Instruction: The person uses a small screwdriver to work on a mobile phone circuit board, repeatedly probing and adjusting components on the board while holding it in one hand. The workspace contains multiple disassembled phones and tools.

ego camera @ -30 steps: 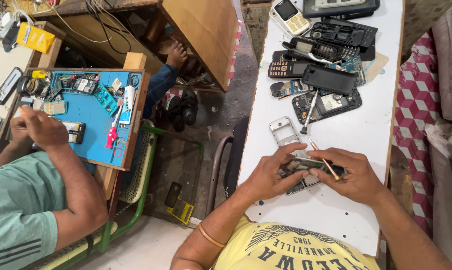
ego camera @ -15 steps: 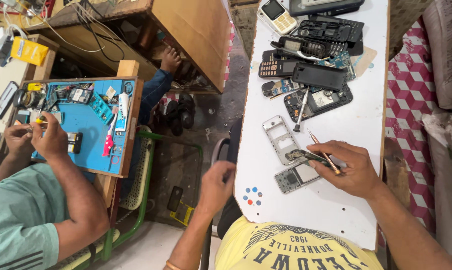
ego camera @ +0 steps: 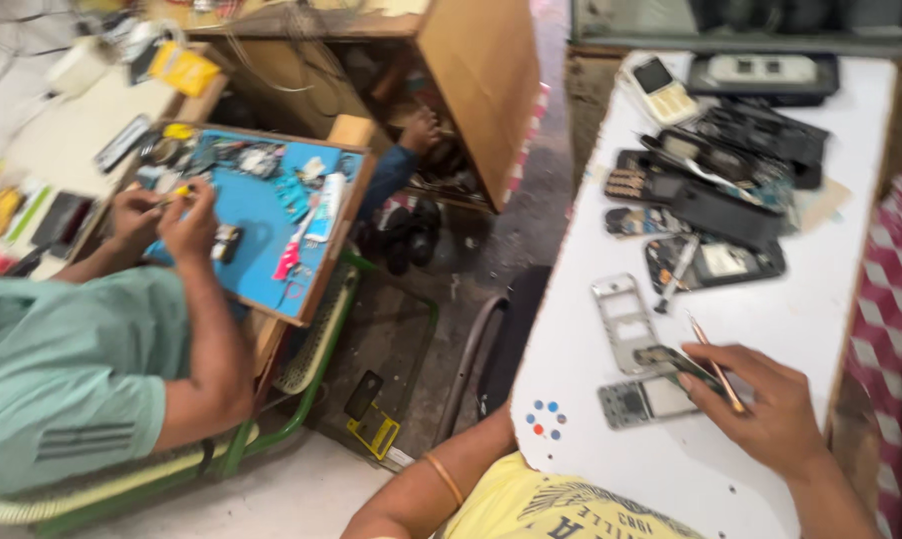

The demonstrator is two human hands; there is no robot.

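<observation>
1. Forearm of the left hand drops below the near table edge [ego camera: 571,299]; hand hidden, grip cannot be told.
2. Right hand [ego camera: 760,404], near right, fingers closed on a thin tool [ego camera: 712,351] and a dark phone part [ego camera: 670,357].
3. Circuit board [ego camera: 642,399] beside it: likely light, stiff, fragile; hold by edges.
4. Silver phone frame [ego camera: 622,321] just beyond.

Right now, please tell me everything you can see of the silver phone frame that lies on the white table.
The silver rectangular phone frame lies flat on the white table, alone, untouched. It looks like grey plastic or metal, with an empty screen window above and a keypad opening below. It sits just above the dark phone part under the right hand, below the heap of dismantled phones.
</observation>
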